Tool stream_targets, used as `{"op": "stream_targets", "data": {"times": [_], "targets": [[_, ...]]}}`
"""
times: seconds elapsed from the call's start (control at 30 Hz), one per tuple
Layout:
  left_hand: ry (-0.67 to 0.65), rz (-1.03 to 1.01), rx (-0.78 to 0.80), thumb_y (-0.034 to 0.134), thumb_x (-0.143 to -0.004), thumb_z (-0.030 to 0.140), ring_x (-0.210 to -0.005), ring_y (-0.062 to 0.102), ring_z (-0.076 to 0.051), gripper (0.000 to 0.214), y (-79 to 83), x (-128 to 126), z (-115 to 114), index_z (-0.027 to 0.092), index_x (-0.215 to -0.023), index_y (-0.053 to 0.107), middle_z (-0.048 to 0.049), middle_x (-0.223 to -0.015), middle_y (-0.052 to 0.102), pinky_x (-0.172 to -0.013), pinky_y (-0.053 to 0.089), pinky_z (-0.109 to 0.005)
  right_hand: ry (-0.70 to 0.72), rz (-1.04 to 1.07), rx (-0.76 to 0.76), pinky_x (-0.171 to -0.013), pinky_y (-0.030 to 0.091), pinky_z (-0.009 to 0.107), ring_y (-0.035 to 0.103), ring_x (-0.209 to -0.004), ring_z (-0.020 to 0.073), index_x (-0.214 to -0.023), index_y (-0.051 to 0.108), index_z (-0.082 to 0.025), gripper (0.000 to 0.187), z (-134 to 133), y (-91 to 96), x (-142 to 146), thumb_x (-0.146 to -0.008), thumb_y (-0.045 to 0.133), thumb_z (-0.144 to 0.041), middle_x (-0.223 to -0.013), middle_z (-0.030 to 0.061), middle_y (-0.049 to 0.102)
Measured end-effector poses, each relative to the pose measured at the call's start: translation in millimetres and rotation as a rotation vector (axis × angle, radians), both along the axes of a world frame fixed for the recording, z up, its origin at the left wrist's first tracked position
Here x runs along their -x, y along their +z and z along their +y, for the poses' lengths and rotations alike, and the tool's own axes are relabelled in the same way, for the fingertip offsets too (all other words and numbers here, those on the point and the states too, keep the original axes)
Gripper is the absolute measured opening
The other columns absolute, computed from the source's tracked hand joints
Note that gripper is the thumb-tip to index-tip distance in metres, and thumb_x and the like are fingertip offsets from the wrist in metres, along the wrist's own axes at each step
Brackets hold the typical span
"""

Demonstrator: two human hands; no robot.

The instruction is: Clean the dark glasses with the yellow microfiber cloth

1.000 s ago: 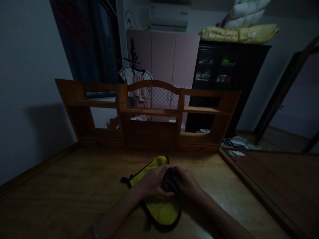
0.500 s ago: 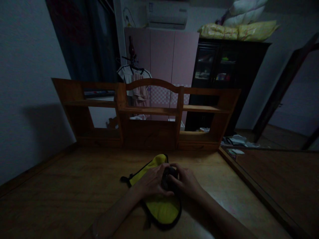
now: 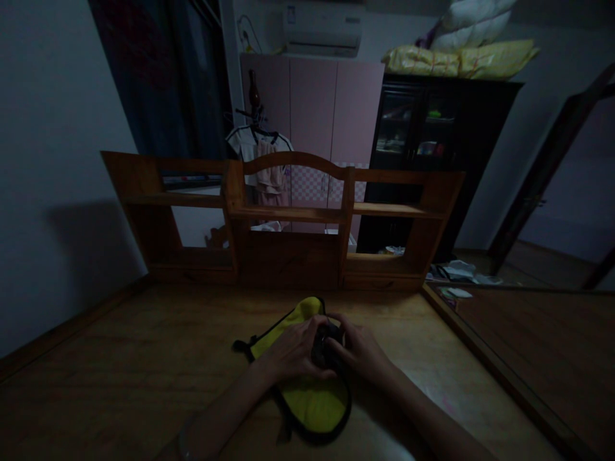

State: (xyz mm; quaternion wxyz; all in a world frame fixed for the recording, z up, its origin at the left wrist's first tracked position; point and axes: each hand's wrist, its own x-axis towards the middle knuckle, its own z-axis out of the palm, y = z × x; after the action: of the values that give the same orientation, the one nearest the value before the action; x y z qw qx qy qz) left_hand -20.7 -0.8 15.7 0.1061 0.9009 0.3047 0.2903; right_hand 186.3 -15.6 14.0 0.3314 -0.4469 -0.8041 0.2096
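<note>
One flat yellow fabric pouch with black edging (image 3: 318,408) lies at six o'clock on the light-brown wooden tabletop (image 3: 144,358); over it, the left hand (image 3: 294,347) cups a small dark rounded object (image 3: 321,344) from nine o'clock, the right hand (image 3: 362,349) pinching it from three, seemingly to steady it between them. Two hands, one object, one pouch.

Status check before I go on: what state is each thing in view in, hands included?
Left hand: curled around the dark object, above the pouch.
Right hand: fingers and thumb on the same object.
Dark object: held between both hands; details too dim.
Yellow pouch: lying on the table; zip state unclear.
Shelf drawers: shut.
Pink wardrobe: doors shut.
Clothes: hanging.
Air conditioner: on or off, cannot tell.
</note>
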Motion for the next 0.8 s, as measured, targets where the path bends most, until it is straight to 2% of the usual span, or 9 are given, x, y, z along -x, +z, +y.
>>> {"op": "stream_targets", "data": {"times": [0.2,0.33,0.43,0.57,0.67,0.8], "targets": [[-0.006,-0.031,-0.015,0.082,-0.059,0.054,-0.1,0.064,-0.031,0.088,-3.3,0.1,2.0,0.021,-0.124,0.033,-0.0101,-0.111,0.061,-0.085,0.052,-0.043,0.029,-0.054,-0.04,-0.066,0.044,0.027,0.065,-0.071,0.0191,-0.137,0.042,-0.027,0.045,-6.4,10.7,-2.9,-0.093,0.051,-0.035,-0.082,0.0015,0.071],[0.002,-0.006,-0.025,0.081,-0.06,0.056,-0.101,0.063,-0.032,0.087,-2.9,0.0,2.0,0.02,-0.123,0.033,-0.0116,-0.112,0.061,-0.087,0.052,-0.044,0.04,-0.088,-0.098,-0.07,0.045,0.027,0.066,-0.079,0.0194,-0.135,0.045,-0.027,0.041,-6.4,13.4,-4.0,-0.095,0.047,-0.029,-0.099,0.0049,0.07],[0.0,0.001,-0.025,0.079,-0.062,0.059,-0.102,0.063,-0.032,0.088,-2.2,0.0,1.9,0.021,-0.126,0.033,-0.0119,-0.113,0.061,-0.087,0.052,-0.044,-0.018,-0.035,-0.142,-0.068,0.046,0.026,0.063,-0.076,0.0169,-0.13,0.051,-0.027,0.038,-3.2,8.6,-2.0,-0.092,0.05,-0.023,-0.099,0.0048,0.067],[-0.029,-0.005,-0.001,0.079,-0.063,0.058,-0.107,0.061,-0.032,0.097,-1.4,0.1,1.9,0.023,-0.137,0.026,-0.0118,-0.122,0.059,-0.09,0.05,-0.044,-0.048,0.079,-0.199,-0.066,0.049,0.026,0.059,-0.074,0.0153,-0.111,0.065,-0.027,0.023,3.1,-2.0,-0.4,-0.092,0.052,-0.023,-0.096,0.0045,0.061],[-0.039,-0.012,0.009,0.081,-0.063,0.055,-0.115,0.057,-0.032,0.108,0.0,-0.1,1.4,0.026,-0.144,0.017,-0.0123,-0.132,0.054,-0.095,0.047,-0.045,-0.038,0.143,-0.228,-0.065,0.05,0.026,0.058,-0.073,0.0148,-0.108,0.066,-0.026,0.02,7.2,-8.5,0.1,-0.091,0.055,-0.023,-0.101,0.0052,0.058],[-0.053,0.0,0.006,0.081,-0.064,0.054,-0.118,0.055,-0.033,0.118,2.4,-0.9,0.0,0.027,-0.15,0.005,-0.013,-0.138,0.05,-0.096,0.047,-0.044,-0.042,0.176,-0.234,-0.066,0.049,0.026,0.058,-0.075,0.0153,-0.099,0.064,-0.023,0.013,7.7,-12.1,4.6,-0.092,0.054,-0.019,-0.095,0.0037,0.058]]}}
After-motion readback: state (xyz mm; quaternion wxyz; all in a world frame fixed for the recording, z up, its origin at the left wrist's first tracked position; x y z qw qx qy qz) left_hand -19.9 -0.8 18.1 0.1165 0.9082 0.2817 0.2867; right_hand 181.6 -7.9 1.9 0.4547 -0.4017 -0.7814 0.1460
